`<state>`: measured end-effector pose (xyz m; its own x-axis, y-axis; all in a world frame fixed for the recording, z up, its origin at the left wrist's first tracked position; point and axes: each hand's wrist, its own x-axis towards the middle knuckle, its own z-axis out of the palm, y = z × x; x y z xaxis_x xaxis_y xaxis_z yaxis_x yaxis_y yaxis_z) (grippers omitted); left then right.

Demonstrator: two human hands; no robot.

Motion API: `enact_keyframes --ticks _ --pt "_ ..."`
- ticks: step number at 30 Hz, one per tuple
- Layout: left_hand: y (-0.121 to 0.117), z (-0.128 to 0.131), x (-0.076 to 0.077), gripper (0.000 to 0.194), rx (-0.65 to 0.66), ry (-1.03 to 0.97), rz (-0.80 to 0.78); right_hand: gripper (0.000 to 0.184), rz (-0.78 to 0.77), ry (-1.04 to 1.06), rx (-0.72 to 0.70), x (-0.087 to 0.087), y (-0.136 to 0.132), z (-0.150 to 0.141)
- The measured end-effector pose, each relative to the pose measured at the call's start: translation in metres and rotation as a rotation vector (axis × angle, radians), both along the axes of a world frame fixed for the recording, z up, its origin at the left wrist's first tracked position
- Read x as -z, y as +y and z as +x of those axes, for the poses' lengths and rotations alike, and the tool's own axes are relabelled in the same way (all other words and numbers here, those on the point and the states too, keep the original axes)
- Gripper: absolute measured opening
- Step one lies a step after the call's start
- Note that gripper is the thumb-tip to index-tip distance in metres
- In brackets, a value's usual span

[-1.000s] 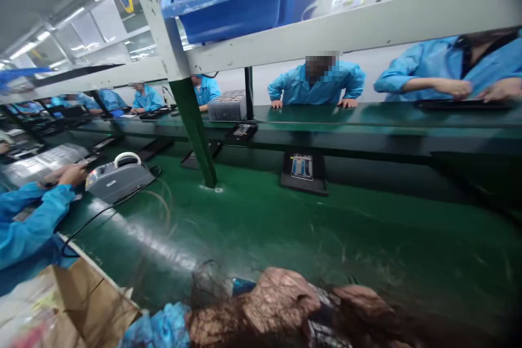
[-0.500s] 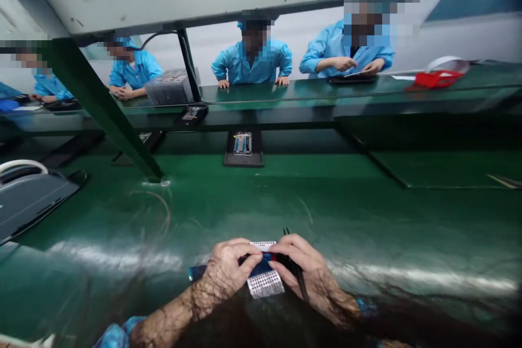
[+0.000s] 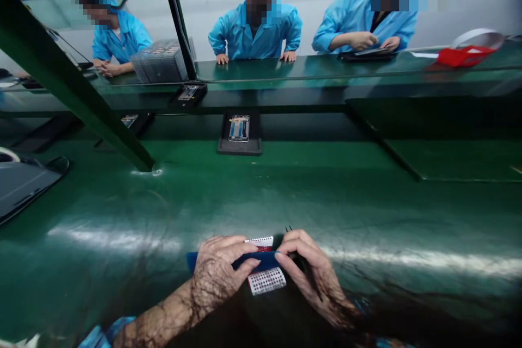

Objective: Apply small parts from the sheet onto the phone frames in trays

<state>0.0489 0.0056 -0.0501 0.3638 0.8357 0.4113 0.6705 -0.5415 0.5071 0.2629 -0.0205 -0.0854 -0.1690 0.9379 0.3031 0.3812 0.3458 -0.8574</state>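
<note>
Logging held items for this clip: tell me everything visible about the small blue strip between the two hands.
The blue strip is thin, flat and dark blue, lying roughly level just above the green belt. The left hand pinches its left part, the right hand its right end. White dotted sheets show above and below it, with a bit of red at the top. Its material cannot be told.
</note>
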Motion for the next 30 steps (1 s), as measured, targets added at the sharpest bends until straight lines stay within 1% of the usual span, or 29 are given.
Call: enact_keyframes --ticks 3,6,8,10,15,21,26,28,30 --pt "0.004 0.001 -0.002 0.010 0.040 -0.030 -0.111 0.007 -0.020 0.001 -0.011 0.001 0.000 0.001" --pt "0.006 0.002 -0.004 0.009 0.074 -0.056 -0.230 0.006 -0.014 -0.001 -0.025 0.004 0.000 0.002" --pt "0.006 0.002 -0.006 0.010 0.080 -0.065 -0.281 0.005 -0.009 -0.006 -0.032 0.005 0.000 0.003" --pt "0.006 0.002 -0.007 0.010 0.080 -0.071 -0.311 0.010 -0.002 -0.005 -0.038 0.006 -0.002 0.005" --pt "0.003 0.003 -0.009 0.007 0.092 -0.083 -0.315 0.018 0.008 0.015 -0.069 0.008 -0.005 0.005" --pt "0.000 0.004 -0.003 0.005 0.103 -0.083 -0.256 0.011 0.001 0.050 -0.054 0.003 -0.005 0.001" --pt "0.000 0.002 -0.003 0.004 0.104 -0.077 -0.292 0.012 -0.019 0.080 -0.060 -0.005 -0.004 -0.002" --pt "0.000 0.002 -0.001 0.001 0.097 -0.084 -0.307 0.012 -0.035 0.086 -0.060 -0.006 -0.004 -0.002" --pt "0.000 0.001 0.001 0.004 0.090 -0.097 -0.315 0.013 -0.053 0.093 -0.052 -0.006 -0.004 -0.002"
